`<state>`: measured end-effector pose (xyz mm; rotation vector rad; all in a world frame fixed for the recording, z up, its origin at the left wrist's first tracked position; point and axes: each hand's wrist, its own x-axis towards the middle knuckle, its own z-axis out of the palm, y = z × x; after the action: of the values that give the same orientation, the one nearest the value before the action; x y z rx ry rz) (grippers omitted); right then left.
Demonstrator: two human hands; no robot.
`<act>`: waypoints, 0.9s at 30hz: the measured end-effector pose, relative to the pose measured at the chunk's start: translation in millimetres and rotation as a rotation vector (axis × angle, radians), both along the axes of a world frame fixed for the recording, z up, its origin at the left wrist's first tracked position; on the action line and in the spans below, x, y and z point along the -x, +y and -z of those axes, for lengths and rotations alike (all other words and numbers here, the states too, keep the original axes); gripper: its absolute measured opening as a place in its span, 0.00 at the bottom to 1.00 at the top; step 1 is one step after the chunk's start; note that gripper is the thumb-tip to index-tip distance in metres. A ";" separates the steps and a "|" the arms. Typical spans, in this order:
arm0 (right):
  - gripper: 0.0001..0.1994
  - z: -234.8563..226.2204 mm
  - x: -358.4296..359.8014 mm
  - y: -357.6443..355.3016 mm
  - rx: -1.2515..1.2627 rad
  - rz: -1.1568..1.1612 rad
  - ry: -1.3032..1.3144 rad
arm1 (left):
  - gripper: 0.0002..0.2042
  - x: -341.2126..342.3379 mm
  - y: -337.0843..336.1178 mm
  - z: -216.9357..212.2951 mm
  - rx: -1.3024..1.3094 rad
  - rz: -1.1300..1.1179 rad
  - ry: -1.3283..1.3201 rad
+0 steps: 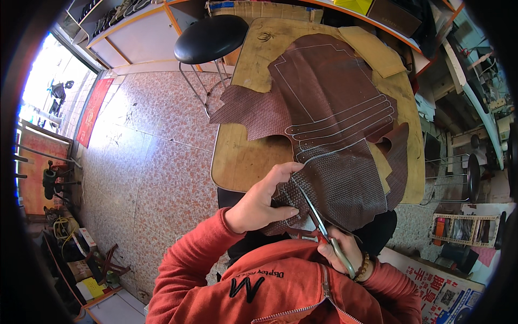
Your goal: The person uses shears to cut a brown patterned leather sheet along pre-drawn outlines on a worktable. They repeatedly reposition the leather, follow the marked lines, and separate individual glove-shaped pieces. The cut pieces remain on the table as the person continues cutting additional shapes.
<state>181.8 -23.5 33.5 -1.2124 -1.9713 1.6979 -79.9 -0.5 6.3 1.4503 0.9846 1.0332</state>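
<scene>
On the brown leather (340, 186), left fingers (281, 171) rest spread apart; right fingers (327, 250) curl around scissors (314, 212).

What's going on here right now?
A person grips scissors in the right hand, blades at the near part of a brown, white-marked sheet. The left hand touches the sheet's near left edge. Most of the sheet lies spread across a wooden table.
</scene>
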 end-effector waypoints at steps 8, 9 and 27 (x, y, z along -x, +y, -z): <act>0.28 1.6 1.7 2.5 -0.006 -0.015 -0.047 | 0.45 -2.5 -0.7 -2.6 0.076 -0.004 -0.086; 0.28 1.0 3.2 2.9 0.005 -0.017 -0.056 | 0.45 -3.3 -1.4 -3.6 0.086 0.003 -0.099; 0.27 -4.7 12.4 10.9 0.029 -0.013 -0.049 | 0.44 1.3 0.8 -5.0 0.216 0.061 -0.178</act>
<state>169.5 -12.6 38.3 -1.2656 -1.9938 1.7253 -81.1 0.3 11.3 1.1837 0.8882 0.9623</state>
